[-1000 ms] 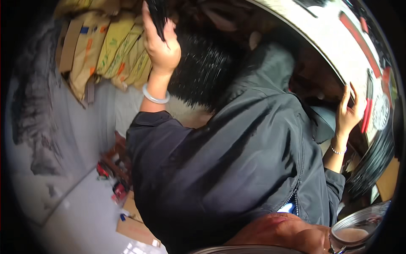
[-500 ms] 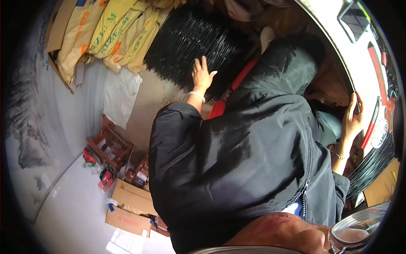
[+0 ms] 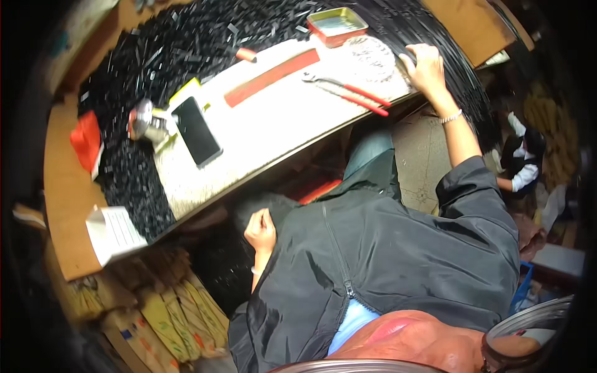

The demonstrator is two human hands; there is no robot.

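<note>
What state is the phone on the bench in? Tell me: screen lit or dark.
Dark. The phone lies flat on the white benchtop, its face uniformly black, with no glow.

One phone (image 3: 196,130), one red ruler (image 3: 272,78), one tray (image 3: 336,25), one red-handled pliers (image 3: 348,92).

The view now swings from the floor and sacks onto a white worktable (image 3: 273,124) ringed by black strips. The left hand (image 3: 261,230), spread on a black bundle 0.5 s ago, is now a closed fist below the table's near edge. The right hand (image 3: 426,65) leaves the round rim and now rests on black strips (image 3: 454,68) at the table's far right.
</note>
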